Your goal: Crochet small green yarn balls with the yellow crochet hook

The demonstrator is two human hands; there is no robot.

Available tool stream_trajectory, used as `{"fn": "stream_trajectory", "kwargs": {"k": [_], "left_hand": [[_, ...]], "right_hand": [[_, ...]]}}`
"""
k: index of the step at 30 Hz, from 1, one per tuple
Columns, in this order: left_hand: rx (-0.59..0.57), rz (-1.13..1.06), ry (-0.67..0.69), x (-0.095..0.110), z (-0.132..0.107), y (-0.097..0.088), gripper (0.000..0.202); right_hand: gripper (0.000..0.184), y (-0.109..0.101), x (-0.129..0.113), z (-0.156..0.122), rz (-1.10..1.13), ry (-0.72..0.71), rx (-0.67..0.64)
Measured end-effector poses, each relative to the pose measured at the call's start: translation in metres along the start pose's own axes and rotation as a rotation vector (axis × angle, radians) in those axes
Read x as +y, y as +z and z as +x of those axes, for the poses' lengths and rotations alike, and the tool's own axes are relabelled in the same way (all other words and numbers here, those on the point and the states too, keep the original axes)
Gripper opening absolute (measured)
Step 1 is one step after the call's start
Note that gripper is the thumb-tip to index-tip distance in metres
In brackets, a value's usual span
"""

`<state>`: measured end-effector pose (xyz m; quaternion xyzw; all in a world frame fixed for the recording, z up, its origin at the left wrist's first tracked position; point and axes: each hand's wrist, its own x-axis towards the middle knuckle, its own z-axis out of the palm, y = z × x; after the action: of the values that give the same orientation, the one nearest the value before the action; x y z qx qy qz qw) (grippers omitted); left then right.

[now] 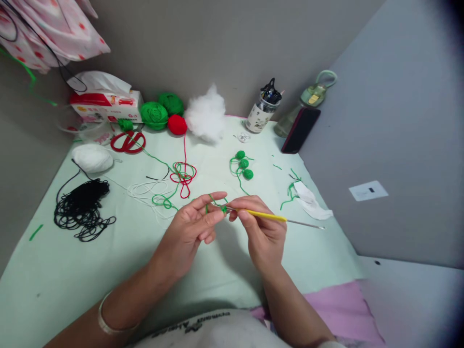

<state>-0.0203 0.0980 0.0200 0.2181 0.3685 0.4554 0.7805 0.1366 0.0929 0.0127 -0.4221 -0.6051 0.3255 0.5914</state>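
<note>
My left hand [194,227] pinches a tiny green crochet piece [224,209], and green yarn [213,199] loops over its index finger. My right hand [263,227] grips a yellow-handled crochet hook [268,216], its tip poked into the green piece and its metal end pointing right. Both hands hover over the pale green table cover [108,270]. The green strand trails away toward the green yarn balls [161,110] at the back.
Three small green crocheted balls [244,165] lie just beyond my hands. A black yarn tangle [84,209], white yarn ball [92,158], red scissors [127,142], red yarn ball [177,124], white stuffing [206,116], tissue box [107,106], jar [261,113], bottle [308,101] and phone [300,129] ring the area.
</note>
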Motion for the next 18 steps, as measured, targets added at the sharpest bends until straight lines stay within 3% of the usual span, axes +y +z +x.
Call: {"fn": "stream_trajectory", "kwargs": {"k": [11,18], "left_hand": [[0.065,0.105,0.093,-0.001,0.0,-0.001,0.03],[0.124,0.161,0.161,-0.003,-0.001,0.0,0.026]], "right_hand": [[0.015,-0.003,0.014,-0.004,0.302,0.275,-0.005],[0.013,-0.002,0.013,-0.004,0.383,0.3,-0.01]]}}
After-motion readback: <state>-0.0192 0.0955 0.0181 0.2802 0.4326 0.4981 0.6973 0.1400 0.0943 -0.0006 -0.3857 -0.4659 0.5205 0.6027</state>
